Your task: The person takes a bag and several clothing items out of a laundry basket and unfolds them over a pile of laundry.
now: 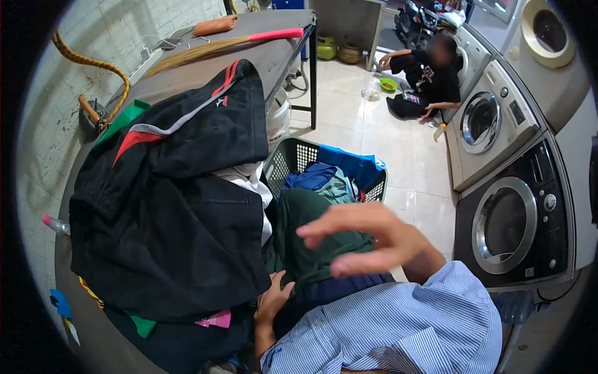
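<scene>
Black shorts (187, 237) with red and grey trim lie spread on top of a clothes pile on the table at the left. My left hand (273, 299) is low beside their right edge, fingers apart, with part of it behind the dark cloth. Raised over my lap, my right hand (367, 237) is slightly blurred, with thumb and fingers apart and nothing between them. Beneath it lies dark green cloth (305, 230). White cloth (255, 184) shows between the shorts and the green cloth.
A green basket (283, 163) of clothes stands on the floor ahead. A broom (212, 53) lies on the table (274, 75). Washing machines (498, 218) line the right side. A person (430, 78) sits on the floor beside them, near a green bowl (388, 85).
</scene>
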Demonstrator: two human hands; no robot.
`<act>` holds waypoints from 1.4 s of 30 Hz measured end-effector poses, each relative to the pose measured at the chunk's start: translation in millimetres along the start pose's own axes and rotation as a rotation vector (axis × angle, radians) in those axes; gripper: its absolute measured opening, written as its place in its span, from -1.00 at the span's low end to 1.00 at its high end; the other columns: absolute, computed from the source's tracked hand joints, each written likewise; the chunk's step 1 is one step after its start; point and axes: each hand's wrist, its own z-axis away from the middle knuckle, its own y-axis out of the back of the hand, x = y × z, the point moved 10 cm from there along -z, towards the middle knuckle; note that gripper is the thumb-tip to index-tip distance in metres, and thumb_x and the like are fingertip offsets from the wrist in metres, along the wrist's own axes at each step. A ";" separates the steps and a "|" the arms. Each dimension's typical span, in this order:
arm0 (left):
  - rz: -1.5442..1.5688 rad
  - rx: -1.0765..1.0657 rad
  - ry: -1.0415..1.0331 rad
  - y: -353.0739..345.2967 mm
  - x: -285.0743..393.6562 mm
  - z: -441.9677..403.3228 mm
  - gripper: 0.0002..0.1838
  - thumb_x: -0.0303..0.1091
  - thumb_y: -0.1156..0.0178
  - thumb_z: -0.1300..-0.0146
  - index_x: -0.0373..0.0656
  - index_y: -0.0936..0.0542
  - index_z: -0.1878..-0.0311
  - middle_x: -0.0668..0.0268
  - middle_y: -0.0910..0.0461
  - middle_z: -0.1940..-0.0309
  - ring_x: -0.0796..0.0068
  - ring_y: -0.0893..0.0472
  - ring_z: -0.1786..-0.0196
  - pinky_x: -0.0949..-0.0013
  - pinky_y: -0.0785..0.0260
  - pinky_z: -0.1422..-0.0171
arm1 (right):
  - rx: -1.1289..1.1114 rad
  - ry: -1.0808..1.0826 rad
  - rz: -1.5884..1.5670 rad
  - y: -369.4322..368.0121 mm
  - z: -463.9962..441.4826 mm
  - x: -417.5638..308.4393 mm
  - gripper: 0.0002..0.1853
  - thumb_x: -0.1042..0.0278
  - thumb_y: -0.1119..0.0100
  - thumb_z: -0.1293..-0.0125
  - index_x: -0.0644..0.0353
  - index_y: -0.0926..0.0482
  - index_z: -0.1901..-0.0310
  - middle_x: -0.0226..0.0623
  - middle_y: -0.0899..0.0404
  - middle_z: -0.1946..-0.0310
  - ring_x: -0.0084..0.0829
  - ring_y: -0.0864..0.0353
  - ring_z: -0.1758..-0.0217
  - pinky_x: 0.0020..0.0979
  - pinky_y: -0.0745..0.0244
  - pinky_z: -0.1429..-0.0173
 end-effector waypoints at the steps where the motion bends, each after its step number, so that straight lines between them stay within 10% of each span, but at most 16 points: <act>1: -0.013 0.008 0.011 -0.9 0.2 0.9 -0.49 -0.11 -0.15 -0.17 -0.18 -0.45 -0.14 0.08 -0.42 -0.12 0.07 -0.44 -0.11 0.23 -0.28 -0.19 | -0.001 0.000 -0.006 -0.2 -3.6 -13.5 -0.59 0.40 -0.20 -0.15 0.33 -0.47 -0.05 -0.08 -0.56 0.20 -0.30 -0.56 0.27 -0.40 -0.47 0.13; 3: -0.042 0.024 0.029 -0.4 1.4 2.2 -0.49 -0.11 -0.14 -0.17 -0.17 -0.45 -0.14 0.07 -0.41 -0.14 0.07 -0.44 -0.11 0.21 -0.28 -0.19 | -0.023 0.409 -0.415 4.6 0.2 -73.1 -0.64 0.32 -0.24 -0.19 0.26 -0.50 0.01 -0.18 -0.56 0.50 -0.39 -0.48 0.52 -0.40 -0.45 0.27; 8: -0.088 -0.024 0.025 6.4 15.3 4.2 -0.49 -0.11 -0.12 -0.19 -0.16 -0.44 -0.15 0.07 -0.39 -0.15 0.05 -0.45 -0.10 0.19 -0.28 -0.18 | 0.069 0.701 -0.198 -3.7 21.4 -151.3 -0.51 0.27 -0.31 -0.09 -0.09 -0.32 -0.05 -0.46 -0.30 0.70 -0.57 0.05 0.81 -0.46 -0.04 0.67; 13: -0.071 -0.025 0.084 2.9 11.5 5.5 -0.53 -0.12 -0.08 -0.22 -0.09 -0.45 -0.17 0.21 -0.44 -0.14 0.19 -0.41 -0.18 0.03 0.01 -0.38 | 0.013 0.691 -0.255 -7.4 20.8 -152.7 -0.62 0.33 -0.22 -0.09 -0.07 -0.33 0.06 -0.45 -0.26 0.72 -0.58 0.08 0.81 -0.46 0.00 0.67; 29: -0.112 -0.008 0.079 6.4 15.0 8.1 -0.54 -0.14 -0.10 -0.22 -0.07 -0.46 -0.17 0.18 -0.47 -0.11 0.17 -0.43 -0.16 0.05 -0.07 -0.35 | -0.346 0.707 -0.506 -33.1 -15.7 -150.2 -0.84 0.59 0.10 -0.08 0.03 -0.36 0.48 -0.44 -0.13 0.82 -0.59 0.19 0.81 -0.48 0.17 0.69; 33: 0.046 -0.028 -0.012 12.4 29.8 11.3 -0.49 -0.09 -0.14 -0.18 -0.09 -0.45 -0.17 0.14 -0.48 -0.09 0.13 -0.51 -0.05 0.21 -0.27 -0.17 | -0.428 0.641 -0.458 -31.7 11.0 -118.8 -0.61 0.15 -0.32 -0.13 0.20 -0.51 0.09 -0.27 -0.48 0.61 -0.46 -0.37 0.64 -0.42 -0.42 0.41; 36: 0.234 -0.110 -0.003 8.9 26.3 14.5 -0.47 -0.06 -0.16 -0.17 -0.12 -0.45 -0.16 0.15 -0.51 -0.05 0.18 -0.53 -0.02 0.26 -0.28 -0.15 | -0.317 0.463 -0.412 -18.1 24.6 -50.4 -0.58 0.15 -0.26 -0.13 0.31 -0.52 0.09 -0.15 -0.56 0.35 -0.51 -0.43 0.54 -0.51 -0.36 0.42; 38: 0.433 -0.192 0.006 1.3 26.7 17.9 -0.45 -0.04 -0.18 -0.16 -0.15 -0.46 -0.15 0.15 -0.54 -0.02 0.22 -0.55 0.02 0.31 -0.29 -0.12 | -0.081 -0.353 -0.138 1.2 45.8 74.3 -0.24 0.03 -0.39 0.00 0.23 -0.34 -0.20 -0.13 -0.44 -0.03 -0.32 -0.53 0.14 -0.32 -0.45 -0.03; 42: 0.321 -0.206 -0.110 3.2 32.0 24.4 -0.41 -0.01 -0.21 -0.13 -0.21 -0.45 -0.14 0.17 -0.56 0.03 0.26 -0.56 0.06 0.38 -0.30 -0.07 | -0.304 -0.545 0.343 -18.4 168.8 194.1 -0.11 0.05 -0.43 0.05 0.14 -0.20 -0.30 -0.14 -0.30 -0.17 -0.21 -0.39 -0.10 -0.28 -0.31 -0.22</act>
